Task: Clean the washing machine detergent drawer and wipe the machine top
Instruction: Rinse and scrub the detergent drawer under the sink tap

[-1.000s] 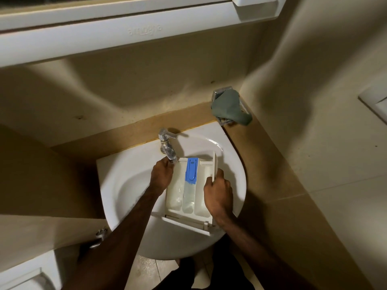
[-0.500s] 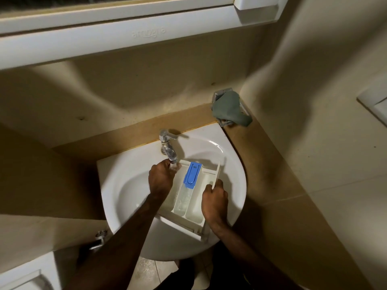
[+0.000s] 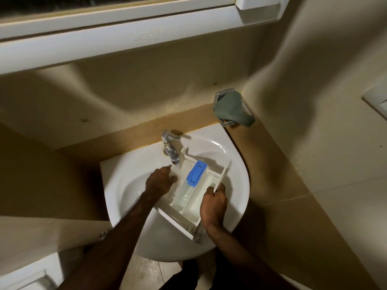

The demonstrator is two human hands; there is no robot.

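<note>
Detergent drawer (image 3: 194, 197), white plastic with a blue insert (image 3: 196, 173), sits tilted in the sink (image 3: 236, 185), front panel at the near rim. The right hand (image 3: 213, 206) grips its right side wall; the left hand (image 3: 160, 181), fingers loosely curled, reaches into the left compartment under the running tap (image 3: 170, 149). Light and rigid, it is likely slippery when wet, so the side walls look the safest hold. A green cloth (image 3: 231, 108) hangs at the sink's far right corner.

Drawer (image 3: 201, 186) in sink (image 3: 236, 185), under tap (image 3: 170, 148).
</note>
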